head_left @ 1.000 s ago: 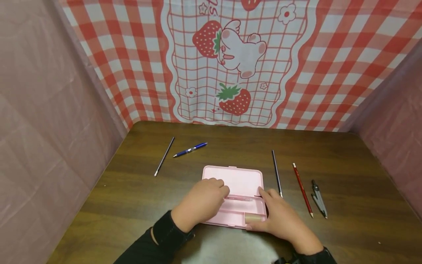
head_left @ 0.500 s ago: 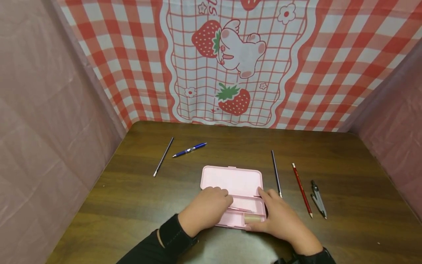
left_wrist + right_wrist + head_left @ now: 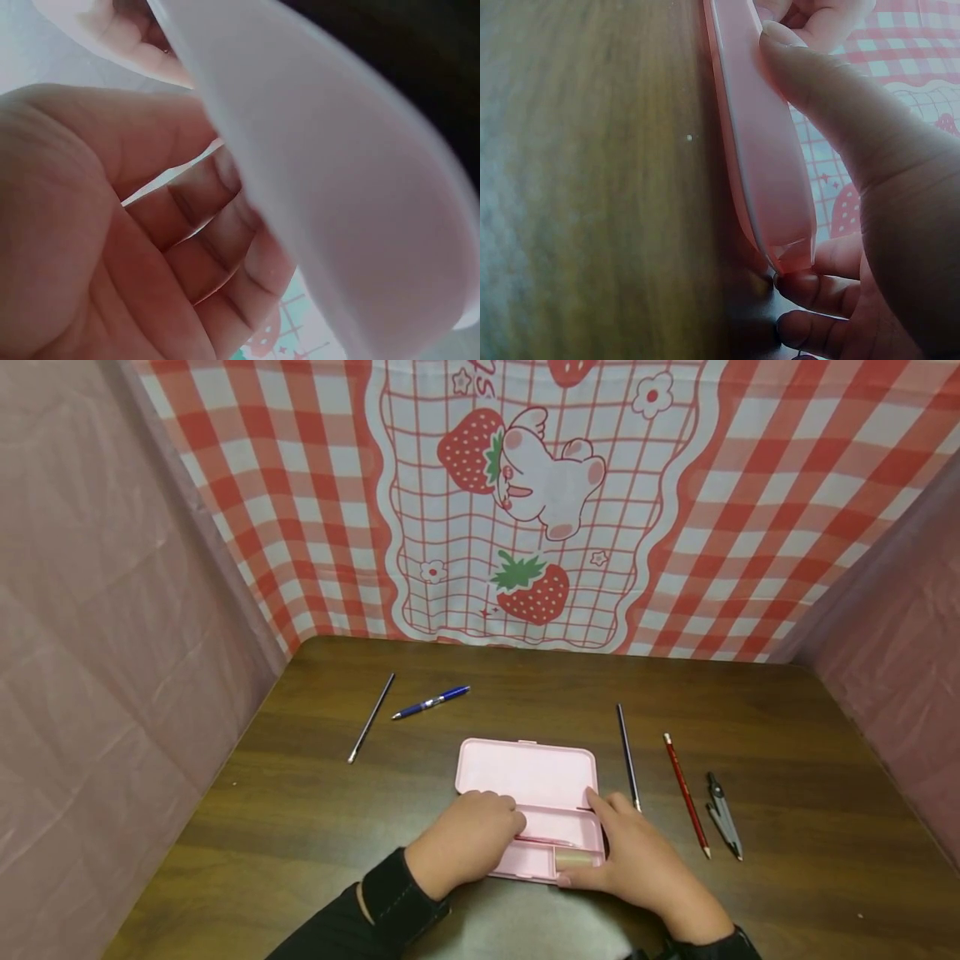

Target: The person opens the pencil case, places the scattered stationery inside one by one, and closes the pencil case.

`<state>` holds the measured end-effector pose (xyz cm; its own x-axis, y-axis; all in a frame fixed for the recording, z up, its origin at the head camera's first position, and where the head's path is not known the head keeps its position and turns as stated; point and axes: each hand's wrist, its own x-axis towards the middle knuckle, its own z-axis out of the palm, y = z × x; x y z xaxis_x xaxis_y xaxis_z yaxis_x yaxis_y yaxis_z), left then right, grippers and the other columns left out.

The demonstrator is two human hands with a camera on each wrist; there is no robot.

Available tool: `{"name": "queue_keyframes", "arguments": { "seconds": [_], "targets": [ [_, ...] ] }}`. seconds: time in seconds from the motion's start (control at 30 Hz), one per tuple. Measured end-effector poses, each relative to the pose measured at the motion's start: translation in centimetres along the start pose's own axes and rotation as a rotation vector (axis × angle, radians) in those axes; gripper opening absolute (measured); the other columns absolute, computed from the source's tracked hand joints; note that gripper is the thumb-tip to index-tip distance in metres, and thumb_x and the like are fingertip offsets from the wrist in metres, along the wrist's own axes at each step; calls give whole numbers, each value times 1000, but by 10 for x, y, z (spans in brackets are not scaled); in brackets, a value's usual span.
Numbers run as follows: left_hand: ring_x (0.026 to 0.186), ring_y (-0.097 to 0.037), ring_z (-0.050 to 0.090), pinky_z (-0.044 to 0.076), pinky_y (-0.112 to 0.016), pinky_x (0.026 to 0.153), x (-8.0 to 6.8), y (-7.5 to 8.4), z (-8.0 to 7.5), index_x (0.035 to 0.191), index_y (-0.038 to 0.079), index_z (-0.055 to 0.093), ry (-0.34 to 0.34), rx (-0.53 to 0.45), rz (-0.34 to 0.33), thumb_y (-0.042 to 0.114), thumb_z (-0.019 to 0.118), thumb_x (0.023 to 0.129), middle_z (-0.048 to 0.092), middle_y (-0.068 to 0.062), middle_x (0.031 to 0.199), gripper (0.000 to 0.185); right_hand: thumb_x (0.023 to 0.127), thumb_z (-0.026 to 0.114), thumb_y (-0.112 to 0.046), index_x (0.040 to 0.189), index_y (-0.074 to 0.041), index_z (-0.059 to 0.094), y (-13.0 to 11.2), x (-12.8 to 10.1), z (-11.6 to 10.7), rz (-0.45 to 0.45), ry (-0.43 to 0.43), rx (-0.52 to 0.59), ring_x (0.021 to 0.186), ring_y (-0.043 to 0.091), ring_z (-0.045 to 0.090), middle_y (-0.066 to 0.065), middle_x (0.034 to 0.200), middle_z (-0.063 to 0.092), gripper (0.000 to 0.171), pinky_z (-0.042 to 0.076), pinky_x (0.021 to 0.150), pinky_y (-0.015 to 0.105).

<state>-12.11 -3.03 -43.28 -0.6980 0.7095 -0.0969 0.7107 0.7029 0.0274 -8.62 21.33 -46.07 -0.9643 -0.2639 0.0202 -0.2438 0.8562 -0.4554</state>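
Pink pencil case (image 3: 527, 774) lies open near the table's (image 3: 787, 893) near edge, lid folded far. Left hand (image 3: 462, 842) rests curled over its tray, fingertips on a pink pen (image 3: 553, 841). Right hand (image 3: 642, 862) grips the tray's right end, thumb along its near wall by an eraser (image 3: 573, 857). Pencils lie either side

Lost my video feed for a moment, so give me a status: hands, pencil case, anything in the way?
Left hand in the open pink pencil case, on a pink pen. Right hand grips the case's right end. Black pencil lies just right; nothing blocking.
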Motion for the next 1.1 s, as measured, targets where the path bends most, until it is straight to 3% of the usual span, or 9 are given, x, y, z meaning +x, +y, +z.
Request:
{"name": "queue_keyframes", "arguments": {
  "seconds": [0.3,0.5,0.7,0.97,1.1],
  "targets": [
    [67,-12,55,47,-32,64,-2,-2,-1,76,21,64,47,-1,15,9,70,92,59,7,73,21,61,79,-83,150,5,46,0,0,-1,12,-23,1,106,28,61,15,128,56,130,53,85,47],
    [71,-11,56,50,-29,70,-2,-3,0,84,21,74,19,-50,-7,11,67,96,61,8,79,17,61,82,-80,150,4,46,-1,-1,-1,12,-31,9,106,29,62,15,129,56,128,53,85,48],
    [68,-11,53,48,-30,67,-2,-4,1,79,21,67,29,-63,2,7,69,92,57,9,75,20,60,82,-80,151,4,46,-1,-2,-1,19,-33,10,107,28,61,14,129,56,128,53,86,48],
    [69,-11,51,48,-29,70,0,-9,1,86,23,77,32,-110,-28,5,70,94,57,8,77,21,60,80,-82,151,5,46,-1,-1,-2,21,-24,8,105,26,60,14,129,55,130,52,85,46],
    [69,-11,50,48,-29,72,1,-10,1,86,22,74,23,-141,-43,7,70,95,57,8,78,18,60,78,-84,150,5,46,-2,0,-2,18,-22,4,106,27,60,15,129,55,131,53,84,47]
  ]
}}
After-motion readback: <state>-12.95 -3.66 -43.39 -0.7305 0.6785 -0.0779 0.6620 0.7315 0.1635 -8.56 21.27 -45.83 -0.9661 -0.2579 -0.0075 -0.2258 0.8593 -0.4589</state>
